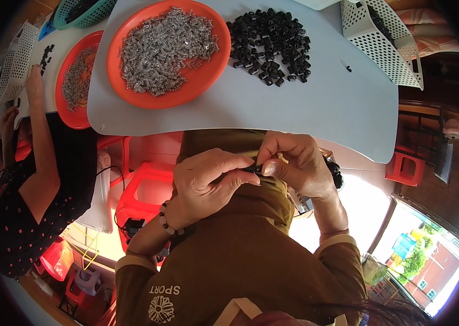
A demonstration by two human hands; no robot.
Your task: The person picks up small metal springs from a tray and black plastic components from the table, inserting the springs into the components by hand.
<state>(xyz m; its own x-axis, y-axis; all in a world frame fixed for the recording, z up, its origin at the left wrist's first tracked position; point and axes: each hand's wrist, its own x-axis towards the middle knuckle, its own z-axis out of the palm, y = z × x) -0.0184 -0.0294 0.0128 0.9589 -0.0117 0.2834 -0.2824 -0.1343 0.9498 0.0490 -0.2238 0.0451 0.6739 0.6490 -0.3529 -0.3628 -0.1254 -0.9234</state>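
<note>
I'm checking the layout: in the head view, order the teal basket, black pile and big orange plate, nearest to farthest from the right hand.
1. Black pile: ahead of the right hand
2. Big orange plate: left of the pile
3. Teal basket: far upper left

A small black piece (253, 169) (partly hidden) is held between left hand (206, 178) and right hand (299, 164).
</note>
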